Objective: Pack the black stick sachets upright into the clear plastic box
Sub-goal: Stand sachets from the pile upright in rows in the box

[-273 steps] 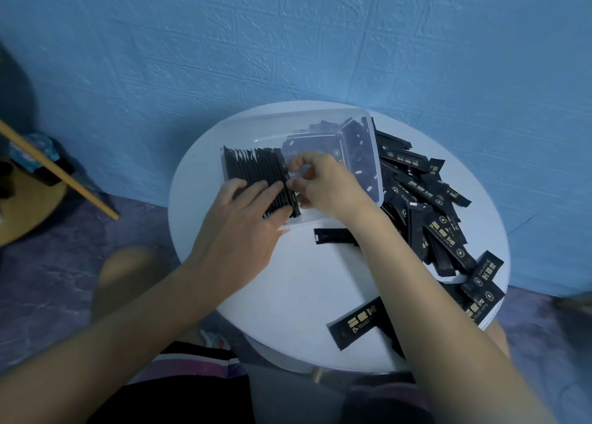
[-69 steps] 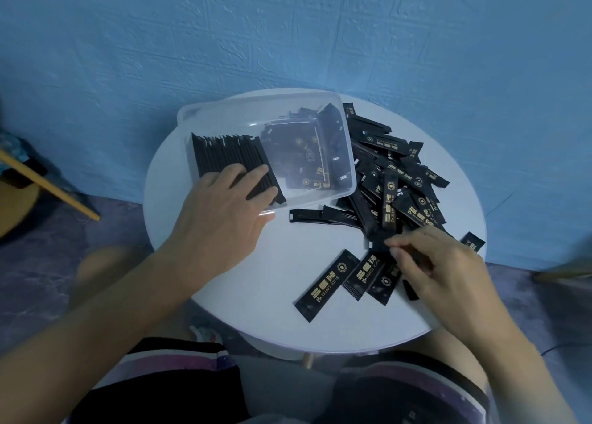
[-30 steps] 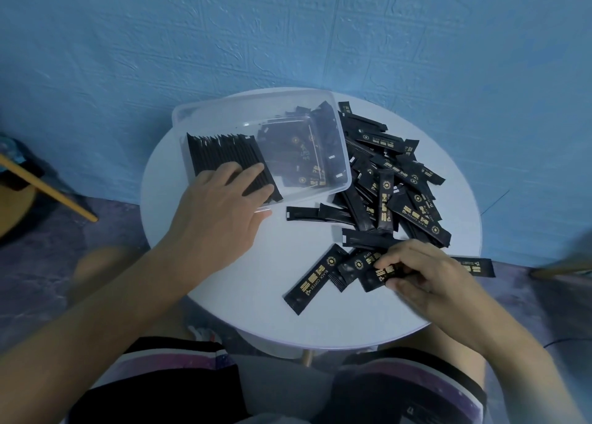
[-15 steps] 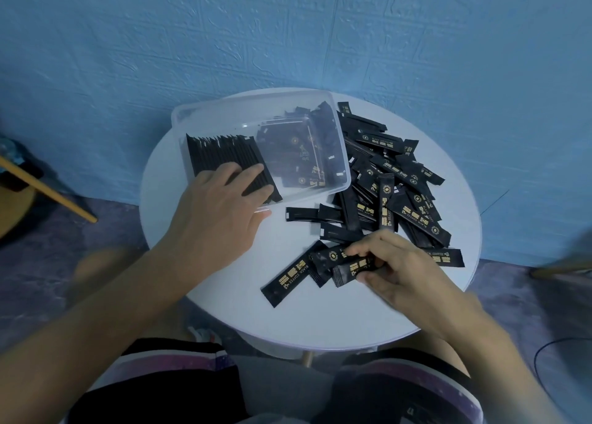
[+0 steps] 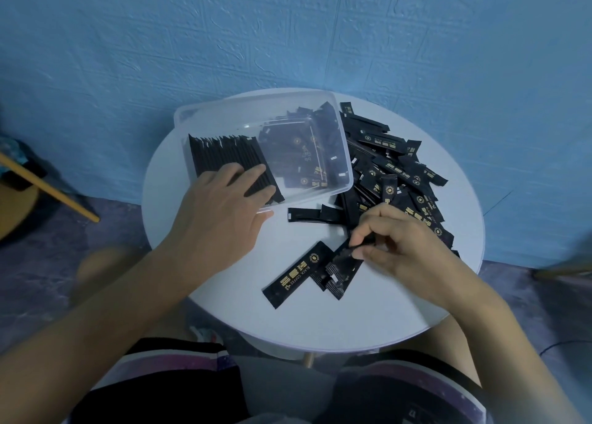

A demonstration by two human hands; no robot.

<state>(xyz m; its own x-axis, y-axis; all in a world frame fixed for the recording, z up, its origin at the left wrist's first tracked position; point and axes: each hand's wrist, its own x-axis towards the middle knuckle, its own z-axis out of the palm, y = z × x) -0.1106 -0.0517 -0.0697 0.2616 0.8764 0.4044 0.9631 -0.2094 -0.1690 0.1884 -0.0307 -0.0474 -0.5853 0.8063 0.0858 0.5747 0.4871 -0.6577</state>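
A clear plastic box (image 5: 333, 128) lies on a round white table (image 5: 224, 295). Its left part holds a row of black stick sachets (image 5: 221, 157) standing on edge. My left hand (image 5: 224, 208) rests flat with straight fingers on that row. My right hand (image 5: 397, 244) pinches the ends of a small bundle of sachets (image 5: 339, 269) near the table's front. One sachet with gold lettering (image 5: 296, 273) lies flat beside the bundle. A loose pile of sachets (image 5: 397, 173) spreads to the right of the box.
A single sachet (image 5: 312, 214) lies just in front of the box. A blue textured wall (image 5: 288, 32) stands close behind the table. A wooden stick (image 5: 48, 188) and a round wooden surface are at the far left. My knees are under the table's front edge.
My right hand has gathered several sachets from the pile's near side and drawn them toward the table's front, tightening its pinch on them. My left hand has stayed on the packed row.
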